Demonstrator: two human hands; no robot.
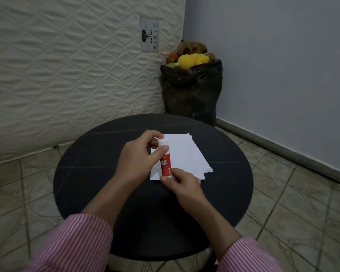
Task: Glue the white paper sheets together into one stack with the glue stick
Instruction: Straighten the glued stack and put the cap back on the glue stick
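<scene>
Holding item: glue stick (165, 158) — red body, white cap, upright with a slight tilt, raised above the near-left corner of the papers (185, 154). Left hand (139, 156) closed on the cap end, fingertips pinching the white cap. Right hand (182, 182) closed on the base end, thumb and fingers gripping the bottom of the red body. Cap on.

Papers: white sheets, loosely stacked with edges fanned out of line, lying flat on the tabletop (98, 173) — round, dark. Stack sits just past the glue stick, toward the far right part of the tabletop.

Sleeves (77, 246): red-and-white stripes, both forearms partly bare, nearer the camera than the papers.

Beyond the papers, on the tiled floor (294, 203): black bag (191, 91) filled with plush toys (192, 58), in the corner. Left of the bag: quilted mattress (67, 75) standing on edge against the wall.
</scene>
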